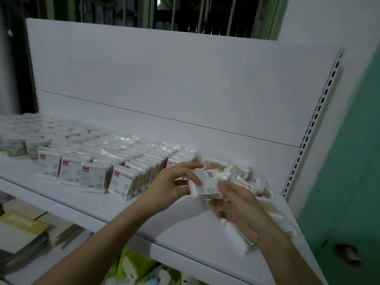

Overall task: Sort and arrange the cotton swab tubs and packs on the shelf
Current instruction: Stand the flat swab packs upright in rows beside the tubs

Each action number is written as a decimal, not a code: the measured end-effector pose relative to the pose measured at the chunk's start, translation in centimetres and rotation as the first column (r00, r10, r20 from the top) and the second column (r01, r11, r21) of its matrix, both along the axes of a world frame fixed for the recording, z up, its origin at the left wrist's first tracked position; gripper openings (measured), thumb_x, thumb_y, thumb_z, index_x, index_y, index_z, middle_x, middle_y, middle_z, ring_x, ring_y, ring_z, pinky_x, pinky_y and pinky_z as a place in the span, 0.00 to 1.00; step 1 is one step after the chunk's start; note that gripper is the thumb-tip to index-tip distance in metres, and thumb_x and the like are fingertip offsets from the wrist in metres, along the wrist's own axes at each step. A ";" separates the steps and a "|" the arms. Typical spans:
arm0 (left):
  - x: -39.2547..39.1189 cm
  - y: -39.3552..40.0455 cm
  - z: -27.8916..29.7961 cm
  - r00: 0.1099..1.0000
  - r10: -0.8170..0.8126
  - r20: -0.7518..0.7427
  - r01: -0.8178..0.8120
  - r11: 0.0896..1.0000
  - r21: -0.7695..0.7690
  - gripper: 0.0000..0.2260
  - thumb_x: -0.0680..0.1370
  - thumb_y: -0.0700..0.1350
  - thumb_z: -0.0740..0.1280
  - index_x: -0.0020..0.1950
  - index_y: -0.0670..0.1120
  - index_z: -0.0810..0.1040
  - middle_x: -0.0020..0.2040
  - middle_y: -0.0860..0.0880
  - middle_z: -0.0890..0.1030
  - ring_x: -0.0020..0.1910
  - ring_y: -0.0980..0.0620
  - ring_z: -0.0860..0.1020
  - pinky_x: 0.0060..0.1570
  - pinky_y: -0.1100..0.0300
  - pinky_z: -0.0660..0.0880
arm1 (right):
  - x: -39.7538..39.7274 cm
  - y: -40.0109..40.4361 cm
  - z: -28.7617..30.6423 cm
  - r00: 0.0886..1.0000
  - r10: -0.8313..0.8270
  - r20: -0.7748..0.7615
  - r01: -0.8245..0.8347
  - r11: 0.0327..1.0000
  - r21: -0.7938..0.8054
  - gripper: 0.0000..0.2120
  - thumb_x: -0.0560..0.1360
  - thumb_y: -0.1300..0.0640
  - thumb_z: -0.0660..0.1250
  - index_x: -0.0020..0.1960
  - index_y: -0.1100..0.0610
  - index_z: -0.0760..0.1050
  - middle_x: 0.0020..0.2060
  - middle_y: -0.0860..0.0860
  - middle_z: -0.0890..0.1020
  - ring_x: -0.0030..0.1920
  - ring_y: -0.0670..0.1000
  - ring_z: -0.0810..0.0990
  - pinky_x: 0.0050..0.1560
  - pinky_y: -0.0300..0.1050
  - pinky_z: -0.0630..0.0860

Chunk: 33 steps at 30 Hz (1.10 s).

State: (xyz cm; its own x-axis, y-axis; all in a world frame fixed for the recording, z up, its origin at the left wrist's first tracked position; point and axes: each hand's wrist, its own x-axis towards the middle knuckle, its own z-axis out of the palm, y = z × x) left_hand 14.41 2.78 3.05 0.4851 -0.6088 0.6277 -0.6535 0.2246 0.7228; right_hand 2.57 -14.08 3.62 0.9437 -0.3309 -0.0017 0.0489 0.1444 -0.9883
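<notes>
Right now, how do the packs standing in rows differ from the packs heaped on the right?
The rowed packs stand upright, labels facing front, in neat lines; the heaped packs lie tilted and overlapping. No hand touches the rowed packs, while the left hand and right hand hold a pack by the heap. Both groups look like the same red-labelled swab packs on the same shelf.

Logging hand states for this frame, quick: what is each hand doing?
Left hand: pinches the upper edge of a cotton swab pack.
Right hand: fingers curled round the same pack's lower right side.
</notes>
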 end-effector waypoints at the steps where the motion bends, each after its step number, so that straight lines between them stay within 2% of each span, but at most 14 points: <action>1: 0.1 0.5 0.2 1.000 -0.001 0.017 0.000 0.998 0.059 0.15 0.73 0.28 0.69 0.44 0.49 0.84 0.62 0.60 0.78 0.63 0.58 0.77 0.57 0.60 0.78 | 0.0 0.2 -0.1 0.999 -0.030 0.022 0.031 0.998 -0.053 0.10 0.80 0.60 0.66 0.60 0.59 0.80 0.49 0.55 0.86 0.43 0.53 0.84 0.38 0.46 0.79; 4: 0.7 2.1 1.3 0.993 0.047 0.110 -0.069 0.977 0.202 0.22 0.70 0.30 0.61 0.55 0.51 0.83 0.64 0.60 0.76 0.64 0.59 0.75 0.59 0.62 0.76 | 0.2 0.2 0.4 0.988 -0.128 0.085 0.151 0.915 -0.374 0.12 0.77 0.63 0.70 0.57 0.50 0.82 0.47 0.47 0.87 0.45 0.45 0.85 0.41 0.39 0.79; 6: 1.1 2.5 2.2 0.960 0.097 0.264 -0.171 0.947 0.272 0.21 0.72 0.38 0.64 0.63 0.53 0.78 0.63 0.61 0.75 0.62 0.61 0.74 0.54 0.68 0.74 | 0.4 0.6 1.0 0.991 -0.101 0.089 0.134 0.810 -0.571 0.13 0.76 0.61 0.72 0.52 0.44 0.82 0.40 0.43 0.85 0.36 0.38 0.81 0.37 0.34 0.75; 8: 1.6 2.0 2.9 0.915 0.079 0.396 -0.262 0.862 0.434 0.22 0.74 0.47 0.72 0.68 0.56 0.74 0.62 0.62 0.76 0.57 0.63 0.74 0.51 0.70 0.72 | 1.2 1.6 1.0 0.998 -0.010 0.063 0.049 0.754 -0.655 0.12 0.75 0.63 0.72 0.50 0.45 0.83 0.34 0.44 0.82 0.29 0.40 0.77 0.32 0.33 0.72; 11: 2.6 0.6 3.5 0.896 0.030 0.443 -0.326 0.722 0.610 0.21 0.72 0.46 0.75 0.64 0.53 0.78 0.54 0.57 0.81 0.51 0.58 0.77 0.50 0.65 0.73 | 2.4 3.2 0.5 0.996 0.025 0.086 0.032 0.794 -0.607 0.09 0.75 0.65 0.72 0.51 0.53 0.82 0.39 0.49 0.83 0.34 0.47 0.81 0.33 0.34 0.75; 13: 3.8 0.0 4.1 0.876 0.075 0.477 -0.396 0.677 0.621 0.17 0.71 0.44 0.76 0.59 0.51 0.81 0.49 0.55 0.80 0.50 0.55 0.78 0.45 0.66 0.70 | 2.9 3.4 -0.1 0.993 -0.058 0.099 0.100 0.866 -0.489 0.09 0.76 0.64 0.70 0.55 0.55 0.79 0.48 0.54 0.82 0.42 0.52 0.82 0.34 0.36 0.78; 15: 5.2 -0.2 4.9 0.823 0.133 0.553 -0.503 0.623 0.599 0.14 0.71 0.44 0.75 0.56 0.50 0.81 0.49 0.54 0.80 0.47 0.54 0.75 0.44 0.64 0.68 | 3.1 3.5 -1.2 0.983 -0.155 0.094 0.181 0.871 -0.456 0.07 0.78 0.62 0.68 0.55 0.53 0.77 0.51 0.55 0.80 0.45 0.53 0.81 0.35 0.42 0.81; 18: 7.6 -0.8 5.7 0.741 0.157 0.652 -0.617 0.543 0.570 0.13 0.72 0.44 0.75 0.55 0.51 0.81 0.52 0.52 0.82 0.48 0.52 0.76 0.47 0.59 0.73 | 2.7 4.5 -3.8 0.977 -0.208 0.050 0.174 0.641 -0.747 0.04 0.81 0.56 0.64 0.52 0.49 0.76 0.47 0.44 0.79 0.46 0.47 0.79 0.46 0.50 0.82; 20: 9.1 -1.5 6.0 0.748 0.150 0.646 -0.613 0.527 0.588 0.13 0.72 0.43 0.75 0.55 0.49 0.82 0.53 0.51 0.82 0.49 0.51 0.77 0.50 0.57 0.75 | 2.5 5.6 -5.2 0.983 -0.175 0.053 0.115 0.365 -0.924 0.06 0.81 0.56 0.63 0.54 0.49 0.77 0.48 0.42 0.77 0.49 0.45 0.76 0.53 0.45 0.76; 22: 10.3 -2.3 5.8 0.750 0.148 0.645 -0.615 0.517 0.596 0.13 0.72 0.41 0.76 0.56 0.47 0.82 0.54 0.49 0.81 0.49 0.50 0.77 0.50 0.58 0.75 | 2.6 6.1 -5.9 0.990 -0.095 0.105 0.123 0.215 -0.969 0.07 0.80 0.56 0.62 0.55 0.51 0.77 0.50 0.44 0.77 0.52 0.45 0.72 0.55 0.42 0.71; 26: 11.8 -3.3 4.3 0.764 0.157 0.626 -0.608 0.503 0.615 0.12 0.72 0.38 0.74 0.55 0.45 0.82 0.55 0.45 0.81 0.52 0.45 0.79 0.50 0.58 0.75 | 2.3 5.8 -5.7 0.974 -0.172 0.145 0.191 0.293 -0.937 0.05 0.79 0.59 0.63 0.51 0.54 0.78 0.45 0.47 0.78 0.47 0.45 0.73 0.50 0.41 0.71; 29: 12.4 -3.4 3.8 0.735 0.167 0.657 -0.644 0.474 0.601 0.11 0.74 0.40 0.72 0.56 0.46 0.81 0.56 0.46 0.81 0.54 0.46 0.78 0.51 0.57 0.74 | 2.2 6.0 -5.6 0.969 -0.183 0.166 0.214 0.283 -0.935 0.05 0.79 0.59 0.63 0.50 0.55 0.78 0.44 0.47 0.79 0.46 0.45 0.73 0.49 0.41 0.71; 31: 12.0 -3.3 3.8 0.630 0.129 0.766 -0.732 0.428 0.530 0.13 0.76 0.41 0.69 0.60 0.49 0.80 0.58 0.48 0.79 0.59 0.47 0.75 0.55 0.55 0.72 | 2.6 6.0 -5.6 0.971 -0.175 0.163 0.204 0.252 -0.946 0.06 0.79 0.58 0.63 0.50 0.55 0.78 0.45 0.47 0.79 0.46 0.45 0.73 0.49 0.41 0.70; 33: 10.9 -3.2 3.7 0.499 0.127 0.857 -0.799 0.450 0.399 0.15 0.77 0.43 0.67 0.64 0.50 0.77 0.62 0.49 0.76 0.63 0.47 0.71 0.59 0.53 0.68 | 2.8 6.0 -5.5 0.975 -0.163 0.152 0.188 0.240 -0.952 0.07 0.80 0.57 0.62 0.48 0.56 0.78 0.43 0.47 0.79 0.45 0.46 0.72 0.47 0.43 0.70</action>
